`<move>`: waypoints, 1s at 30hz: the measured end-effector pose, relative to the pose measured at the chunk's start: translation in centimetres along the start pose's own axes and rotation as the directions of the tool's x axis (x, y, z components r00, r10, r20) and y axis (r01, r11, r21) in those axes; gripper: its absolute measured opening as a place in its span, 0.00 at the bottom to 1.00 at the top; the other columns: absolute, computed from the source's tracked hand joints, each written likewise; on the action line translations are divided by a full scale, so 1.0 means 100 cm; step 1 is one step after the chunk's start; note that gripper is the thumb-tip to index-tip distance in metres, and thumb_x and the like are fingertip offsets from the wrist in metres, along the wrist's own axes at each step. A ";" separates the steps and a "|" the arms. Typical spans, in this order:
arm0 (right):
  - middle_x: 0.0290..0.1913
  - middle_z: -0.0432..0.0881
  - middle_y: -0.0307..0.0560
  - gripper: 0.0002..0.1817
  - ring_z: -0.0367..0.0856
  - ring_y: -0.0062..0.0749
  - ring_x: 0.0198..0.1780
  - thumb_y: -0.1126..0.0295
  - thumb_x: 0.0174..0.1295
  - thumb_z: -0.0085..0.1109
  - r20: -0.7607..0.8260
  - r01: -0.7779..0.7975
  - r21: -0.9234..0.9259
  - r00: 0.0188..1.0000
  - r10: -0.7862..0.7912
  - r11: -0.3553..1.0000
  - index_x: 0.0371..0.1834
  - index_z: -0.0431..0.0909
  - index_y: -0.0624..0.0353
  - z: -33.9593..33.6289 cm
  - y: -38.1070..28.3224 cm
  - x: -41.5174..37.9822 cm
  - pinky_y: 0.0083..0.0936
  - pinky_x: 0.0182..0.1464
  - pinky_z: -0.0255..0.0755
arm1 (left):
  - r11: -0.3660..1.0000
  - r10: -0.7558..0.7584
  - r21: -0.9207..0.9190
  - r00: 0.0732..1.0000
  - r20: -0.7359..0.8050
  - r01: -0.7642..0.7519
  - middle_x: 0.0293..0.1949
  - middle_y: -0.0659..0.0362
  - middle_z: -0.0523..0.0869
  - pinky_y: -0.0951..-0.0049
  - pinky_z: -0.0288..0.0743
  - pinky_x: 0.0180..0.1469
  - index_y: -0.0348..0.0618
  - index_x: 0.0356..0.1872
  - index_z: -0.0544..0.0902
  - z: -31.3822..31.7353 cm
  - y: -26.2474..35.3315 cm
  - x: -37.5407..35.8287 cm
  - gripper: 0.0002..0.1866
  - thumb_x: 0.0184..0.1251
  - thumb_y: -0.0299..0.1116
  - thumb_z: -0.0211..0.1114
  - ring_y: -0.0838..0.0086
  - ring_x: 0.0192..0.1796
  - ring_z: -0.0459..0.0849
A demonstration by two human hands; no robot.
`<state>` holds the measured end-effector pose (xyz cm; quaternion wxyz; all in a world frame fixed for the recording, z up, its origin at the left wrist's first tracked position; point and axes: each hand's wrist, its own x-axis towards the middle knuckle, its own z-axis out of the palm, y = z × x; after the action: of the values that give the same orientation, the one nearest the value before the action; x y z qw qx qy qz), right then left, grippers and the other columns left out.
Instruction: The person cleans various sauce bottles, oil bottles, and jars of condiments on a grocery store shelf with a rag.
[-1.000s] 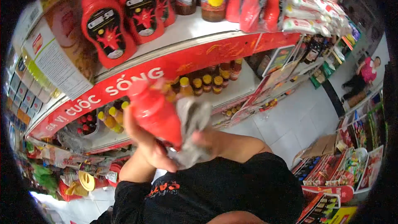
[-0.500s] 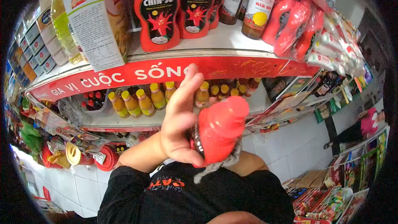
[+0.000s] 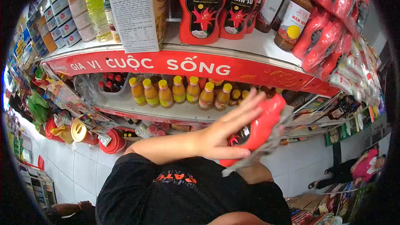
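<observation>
A red chili sauce bottle [image 3: 265,121] is tilted in front of my chest, its cap end up and to the right. My left hand [image 3: 225,135] lies across its near side, thumb low and fingers stretched along it. Behind the bottle, a grey cloth [image 3: 273,143] covers its right side and hangs below it. My right hand [image 3: 255,171] is mostly hidden behind bottle and cloth; only the part near the wrist shows, and it appears to hold the cloth against the bottle.
Matching chili sauce bottles [image 3: 202,10] stand on the upper shelf beside brown sauce bottles [image 3: 293,14] and plastic-wrapped red bottles [image 3: 325,37]. Small yellow-capped bottles [image 3: 179,93] line the lower shelf. Red tubs [image 3: 112,141] stand at left. A person in pink [image 3: 366,166] is at far right.
The bottle and both hands have moved right. My left hand has turned from beside the bottle to across it, and more of the cloth shows. The view has shifted.
</observation>
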<state>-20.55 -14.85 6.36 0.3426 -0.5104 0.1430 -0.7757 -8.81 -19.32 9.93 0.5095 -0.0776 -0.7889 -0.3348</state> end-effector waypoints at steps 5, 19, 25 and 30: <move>0.70 0.45 0.49 0.37 0.48 0.39 0.69 0.46 0.58 0.45 0.101 -0.106 0.149 0.991 0.091 0.983 0.69 0.45 0.44 -0.004 0.010 -0.009 0.47 0.68 0.43 | 0.997 -0.062 -0.045 0.987 -0.150 0.056 0.67 0.37 0.42 0.53 0.35 0.67 0.39 0.67 0.52 -0.004 0.000 -0.002 0.43 0.54 0.46 0.63 0.49 0.70 0.39; 0.65 0.56 0.57 0.44 0.56 0.43 0.66 0.42 0.52 0.55 0.241 -0.133 -0.203 0.954 0.181 0.970 0.64 0.50 0.59 -0.010 0.026 -0.032 0.42 0.67 0.47 | 1.000 -0.021 -0.009 0.981 -0.192 0.019 0.66 0.32 0.43 0.48 0.30 0.65 0.45 0.68 0.48 -0.005 0.006 -0.017 0.46 0.50 0.41 0.66 0.41 0.69 0.38; 0.67 0.52 0.56 0.39 0.50 0.46 0.68 0.45 0.54 0.55 -0.147 -0.145 0.371 0.966 0.213 0.917 0.65 0.51 0.51 0.009 0.002 0.004 0.44 0.68 0.44 | 0.999 0.009 0.046 0.990 0.143 -0.016 0.67 0.38 0.43 0.46 0.27 0.65 0.44 0.68 0.45 -0.009 0.003 -0.004 0.47 0.51 0.45 0.64 0.44 0.70 0.37; 0.68 0.47 0.56 0.40 0.48 0.50 0.68 0.46 0.53 0.58 -0.024 0.139 0.071 0.990 -0.137 0.988 0.65 0.47 0.43 0.020 -0.015 0.019 0.48 0.67 0.44 | 0.993 -0.072 0.106 0.982 0.174 0.054 0.67 0.39 0.46 0.45 0.24 0.65 0.45 0.68 0.44 -0.006 0.009 -0.004 0.49 0.50 0.49 0.65 0.43 0.69 0.34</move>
<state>-19.76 -14.78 9.38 0.3050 -0.4987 0.0826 -0.8071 -7.77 -18.90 10.15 0.4297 -0.0564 -0.8490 -0.3022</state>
